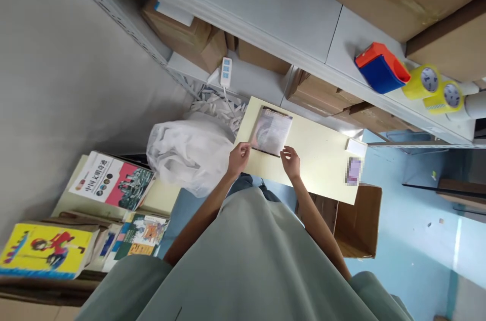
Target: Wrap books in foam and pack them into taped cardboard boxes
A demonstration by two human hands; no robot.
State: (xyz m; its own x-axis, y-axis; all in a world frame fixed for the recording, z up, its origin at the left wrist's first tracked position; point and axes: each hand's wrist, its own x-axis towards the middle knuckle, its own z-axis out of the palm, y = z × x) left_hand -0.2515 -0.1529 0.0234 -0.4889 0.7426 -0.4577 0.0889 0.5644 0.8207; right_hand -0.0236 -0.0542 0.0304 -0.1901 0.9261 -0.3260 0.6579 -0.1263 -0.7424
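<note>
Mid-frame: grey-pink rectangular book [272,131] lies flat, handling seemingly unfinished; left hand [239,158], right hand [290,163] curled at lower corners, grip unclear.

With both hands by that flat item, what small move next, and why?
Probably pinch the flat item lightly at its near corners: the left hand is by the near-left one, the right hand by the near-right one, and it lies flat on the pale tabletop. I can't tell whether either hand touches it.
</note>
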